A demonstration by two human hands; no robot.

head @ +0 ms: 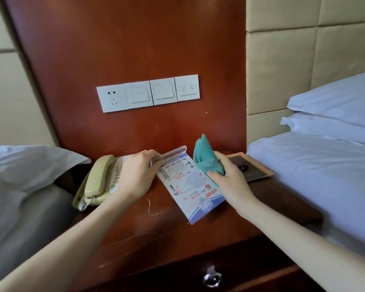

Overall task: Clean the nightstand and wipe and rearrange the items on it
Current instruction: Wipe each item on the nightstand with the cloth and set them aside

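A printed card stand (188, 186) lies flat on the reddish wooden nightstand (156, 228), its base pointing at the back panel. My left hand (135, 175) grips the card's far left corner, partly covering a beige telephone (99, 182). My right hand (230, 182) holds a bunched teal cloth (205, 157) over the card's right edge. Behind that hand, a dark framed plaque (253, 169) lies flat at the nightstand's right rear.
A row of white wall switches and a socket (148, 93) sits on the wooden back panel. Beds with white pillows (335, 114) flank the nightstand on both sides. A drawer with a glass knob (212, 278) is below the front edge.
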